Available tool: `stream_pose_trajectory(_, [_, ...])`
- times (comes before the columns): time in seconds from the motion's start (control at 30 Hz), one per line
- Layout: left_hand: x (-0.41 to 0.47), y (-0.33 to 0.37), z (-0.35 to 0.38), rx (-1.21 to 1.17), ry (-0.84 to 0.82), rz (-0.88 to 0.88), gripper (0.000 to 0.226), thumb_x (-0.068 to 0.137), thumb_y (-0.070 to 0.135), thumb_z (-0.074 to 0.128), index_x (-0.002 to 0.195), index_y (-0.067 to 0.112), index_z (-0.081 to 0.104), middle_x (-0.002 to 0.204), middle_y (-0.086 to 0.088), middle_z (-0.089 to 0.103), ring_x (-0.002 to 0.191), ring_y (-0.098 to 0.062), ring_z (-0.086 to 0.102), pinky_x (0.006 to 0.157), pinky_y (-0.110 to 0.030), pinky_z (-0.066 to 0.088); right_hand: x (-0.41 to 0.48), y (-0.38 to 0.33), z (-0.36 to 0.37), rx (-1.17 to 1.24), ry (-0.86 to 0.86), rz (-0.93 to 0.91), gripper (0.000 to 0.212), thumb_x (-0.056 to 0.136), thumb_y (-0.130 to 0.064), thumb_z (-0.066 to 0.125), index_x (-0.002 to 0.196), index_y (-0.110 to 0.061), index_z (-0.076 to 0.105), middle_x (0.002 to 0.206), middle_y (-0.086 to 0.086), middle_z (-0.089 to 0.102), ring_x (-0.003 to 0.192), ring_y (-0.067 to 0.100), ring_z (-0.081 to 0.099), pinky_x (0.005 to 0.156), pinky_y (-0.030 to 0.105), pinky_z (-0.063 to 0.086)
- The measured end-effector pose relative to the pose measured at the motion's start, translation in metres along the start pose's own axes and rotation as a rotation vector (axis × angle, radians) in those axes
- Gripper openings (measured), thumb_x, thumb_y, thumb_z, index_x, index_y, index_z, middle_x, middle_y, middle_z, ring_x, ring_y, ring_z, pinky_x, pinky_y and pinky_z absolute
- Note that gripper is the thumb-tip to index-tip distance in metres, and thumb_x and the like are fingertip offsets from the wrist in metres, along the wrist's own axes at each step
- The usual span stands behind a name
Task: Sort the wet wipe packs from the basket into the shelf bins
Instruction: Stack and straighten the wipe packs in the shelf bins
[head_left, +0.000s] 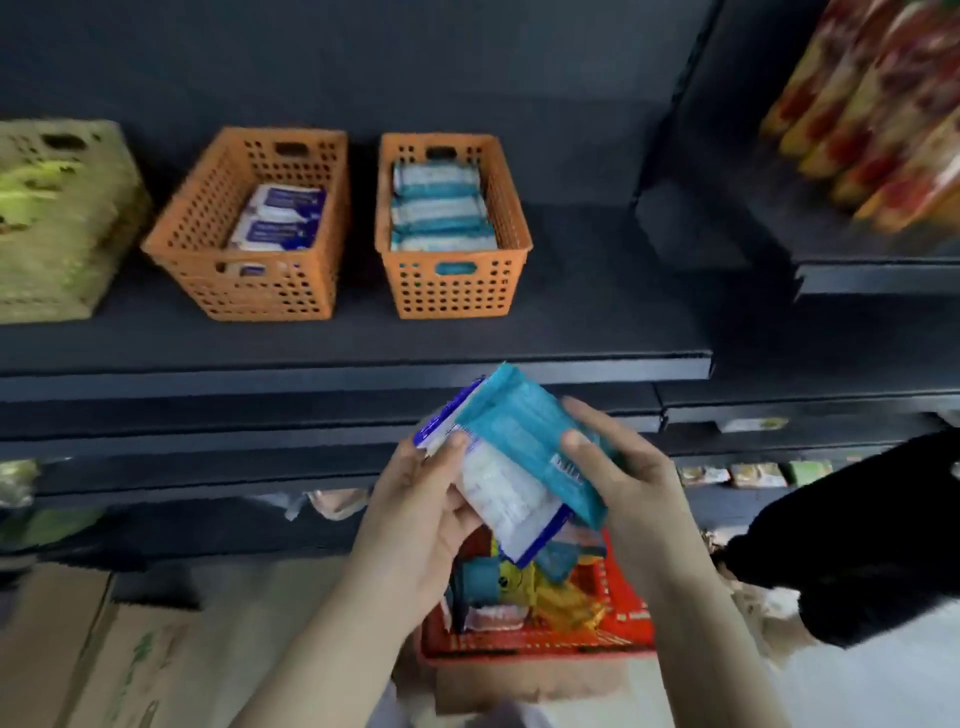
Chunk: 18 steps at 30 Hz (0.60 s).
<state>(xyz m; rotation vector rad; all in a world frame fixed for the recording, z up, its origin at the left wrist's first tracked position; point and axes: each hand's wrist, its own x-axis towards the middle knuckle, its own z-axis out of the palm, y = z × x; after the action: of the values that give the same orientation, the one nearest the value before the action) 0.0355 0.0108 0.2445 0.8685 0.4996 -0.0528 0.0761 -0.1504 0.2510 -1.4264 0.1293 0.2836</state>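
While the left hand grips a white pack and the right hand pinches a teal pack above the basket, both look light, soft and slippery. Hold across the flat faces.

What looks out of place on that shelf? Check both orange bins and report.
The left orange bin sits turned at an angle to the shelf edge, while the right orange bin sits square; the wide lens may exaggerate this. Each bin holds one pack colour; nothing looks spilled.
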Motion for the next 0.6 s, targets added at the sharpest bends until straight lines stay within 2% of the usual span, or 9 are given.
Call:
stream_pose_trajectory(0.07, [-0.013,0.03,-0.004,0.019,0.0,0.055,0.025,0.097,0.016,0.052,0.121,0.01,0.057,0.111,-0.012,0.072,0.097,-0.025,0.071,0.073,-0.038,0.059,-0.003,-0.018,0.029,-0.202,-0.021,-0.098,0.05,0.06,-0.045,0.078,0.109,-0.036,0.072,0.122,-0.006,0.059,0.11,0.008,0.062,0.088,0.032,0.056])
stream_pose_trajectory(0.13, [-0.021,0.06,-0.014,0.073,0.013,0.123,0.025,0.097,0.018,0.052,0.12,0.012,0.058,0.109,-0.011,0.072,0.096,-0.024,0.071,0.074,-0.037,0.059,-0.003,-0.029,0.059,-0.36,-0.055,-0.158,0.06,0.057,-0.051,0.079,0.115,-0.04,0.068,0.123,-0.013,0.051,0.11,-0.005,0.054,0.085,0.014,0.051])
stream_pose_trajectory(0.17, [-0.024,0.075,-0.021,0.092,0.015,0.143,0.024,0.097,0.019,0.052,0.119,0.013,0.059,0.108,-0.01,0.073,0.096,-0.025,0.071,0.075,-0.039,0.058,-0.001,-0.032,0.075,-0.4,-0.084,-0.178,0.063,0.058,-0.052,0.08,0.119,-0.041,0.065,0.124,-0.013,0.05,0.111,-0.007,0.052,0.085,0.012,0.05])
stream_pose_trajectory(0.27, [-0.025,0.116,-0.05,0.119,0.026,0.163,0.021,0.096,0.024,0.055,0.114,0.016,0.061,0.104,-0.011,0.074,0.093,-0.029,0.072,0.068,-0.04,0.055,0.001,-0.033,0.126,-0.395,-0.173,-0.2,0.058,0.067,-0.049,0.081,0.121,-0.038,0.064,0.119,-0.011,0.059,0.111,0.004,0.059,0.088,0.025,0.053])
stream_pose_trajectory(0.3, [-0.025,0.129,-0.061,0.133,0.032,0.159,0.02,0.095,0.026,0.056,0.112,0.018,0.062,0.103,-0.01,0.074,0.093,-0.03,0.072,0.065,-0.039,0.055,0.001,-0.031,0.144,-0.338,-0.174,-0.182,0.049,0.071,-0.047,0.077,0.118,-0.035,0.068,0.114,-0.009,0.064,0.107,0.007,0.063,0.085,0.026,0.054])
stream_pose_trajectory(0.37, [-0.02,0.158,-0.086,0.137,0.021,0.181,0.022,0.093,0.024,0.058,0.112,0.017,0.064,0.107,-0.01,0.073,0.098,-0.029,0.071,0.073,-0.043,0.056,0.004,-0.028,0.179,-0.236,-0.138,-0.139,0.034,0.082,-0.046,0.065,0.103,-0.021,0.074,0.099,0.0,0.072,0.091,0.012,0.068,0.071,0.024,0.052])
stream_pose_trajectory(0.43, [-0.014,0.186,-0.112,0.127,-0.012,0.204,0.022,0.093,0.022,0.058,0.112,0.015,0.064,0.107,-0.008,0.073,0.096,-0.025,0.071,0.075,-0.042,0.056,0.009,-0.023,0.21,-0.141,-0.053,-0.078,0.038,0.091,-0.043,0.057,0.089,-0.009,0.073,0.082,0.013,0.069,0.077,0.021,0.063,0.065,0.034,0.046])
stream_pose_trajectory(0.5, [-0.003,0.205,-0.136,0.124,-0.034,0.217,0.022,0.093,0.023,0.057,0.112,0.015,0.063,0.105,-0.007,0.074,0.093,-0.022,0.072,0.069,-0.038,0.056,0.022,-0.013,0.238,0.01,0.009,-0.009,0.032,0.095,-0.036,0.056,0.087,-0.011,0.075,0.087,0.015,0.072,0.079,0.027,0.066,0.072,0.043,0.048])
stream_pose_trajectory(0.6, [0.018,0.227,-0.163,0.184,-0.047,0.185,0.02,0.096,0.022,0.053,0.112,0.014,0.062,0.107,-0.007,0.073,0.093,-0.02,0.072,0.075,-0.039,0.057,0.045,0.007,0.267,0.151,-0.121,0.144,0.043,0.099,-0.045,0.043,0.115,-0.014,0.068,0.113,0.011,0.071,0.102,0.031,0.068,0.081,0.046,0.053])
